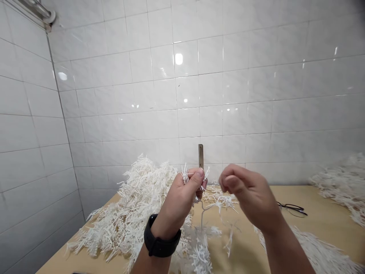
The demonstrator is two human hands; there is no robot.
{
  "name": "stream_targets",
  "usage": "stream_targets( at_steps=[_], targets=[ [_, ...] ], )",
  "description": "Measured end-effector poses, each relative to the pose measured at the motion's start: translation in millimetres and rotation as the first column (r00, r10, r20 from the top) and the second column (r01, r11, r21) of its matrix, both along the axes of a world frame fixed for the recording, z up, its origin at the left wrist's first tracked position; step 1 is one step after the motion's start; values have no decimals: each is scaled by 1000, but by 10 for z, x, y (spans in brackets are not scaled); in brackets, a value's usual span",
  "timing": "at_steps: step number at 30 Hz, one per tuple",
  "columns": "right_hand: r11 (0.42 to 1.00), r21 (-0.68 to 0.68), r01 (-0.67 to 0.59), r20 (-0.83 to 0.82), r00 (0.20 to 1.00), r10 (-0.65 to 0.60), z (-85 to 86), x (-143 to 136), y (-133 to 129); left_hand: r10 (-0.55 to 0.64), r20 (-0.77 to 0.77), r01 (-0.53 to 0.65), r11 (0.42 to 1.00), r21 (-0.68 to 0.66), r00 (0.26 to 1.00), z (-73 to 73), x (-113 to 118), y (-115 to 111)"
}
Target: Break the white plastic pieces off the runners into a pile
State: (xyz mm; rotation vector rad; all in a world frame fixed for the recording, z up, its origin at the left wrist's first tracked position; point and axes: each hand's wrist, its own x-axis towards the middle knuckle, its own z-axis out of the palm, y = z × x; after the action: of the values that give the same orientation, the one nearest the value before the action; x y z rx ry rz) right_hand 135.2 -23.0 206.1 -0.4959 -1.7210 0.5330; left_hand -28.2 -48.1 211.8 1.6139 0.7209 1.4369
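My left hand [185, 192], with a black watch [162, 236] on its wrist, is closed in a pinch on a white plastic sprig [184, 173] whose thin tips poke out on both sides of the thumb. Below that hand hangs a white branched stem [202, 217] with bushy ends, partly blurred. To the right and apart from it, my right hand [248, 194] has its fingers curled together. Whatever it may hold is hidden by the fingers.
A tall heap of white sprigs [137, 205] covers the table's left side. Other white piles lie at the lower right [322, 251] and far right [346, 186]. Eyeglasses [293, 207] rest on the wooden table [285, 192]. A metal strip [201, 155] stands against the tiled wall [159, 95].
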Motion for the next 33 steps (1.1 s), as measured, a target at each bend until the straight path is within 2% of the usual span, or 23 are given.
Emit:
stream_targets(
  at_steps=[4, 10, 12, 17, 22, 24, 27, 30, 33],
  targets=[
    [990, -128, -59, 122, 990, 75, -6, -139, -19, -6, -35, 6, 1000, -3, 999, -12, -18, -2],
    [971, -154, -183, 92, 976, 199, 2, -232, -61, -34, -66, 33, 999, -16, 997, 3, -38, 0],
    [960, -154, -234, 37, 970, 242, -9, -245, -67, -49, -30, 49, 999, -23, 998, -1, -22, -5],
    [935, -91, -341, -210, 925, 317, -133, -360, 12, -31, 197, 36, 999, -19, 980, -79, 82, 17],
    [915, -95, -392, -424, 847, 320, -189, -531, 25, -37, 269, 33, 999, 19, 963, -102, 133, 45],
    [899, -112, -424, -506, 802, 316, -138, -552, 1, -65, 317, 65, 998, 11, 946, -61, 112, 31],
    [864, -129, -486, -661, 692, 291, -48, -456, 28, -97, 440, 119, 993, -22, 893, 26, 51, 2],
    [849, -170, -500, -780, 595, 194, -35, -208, 183, -33, 466, 61, 997, -45, 884, 80, 2, 0],
    [805, -216, -553, -871, 482, 98, -100, 98, 390, 12, 444, 38, 994, -103, 896, 75, -7, 35]
  ],
)
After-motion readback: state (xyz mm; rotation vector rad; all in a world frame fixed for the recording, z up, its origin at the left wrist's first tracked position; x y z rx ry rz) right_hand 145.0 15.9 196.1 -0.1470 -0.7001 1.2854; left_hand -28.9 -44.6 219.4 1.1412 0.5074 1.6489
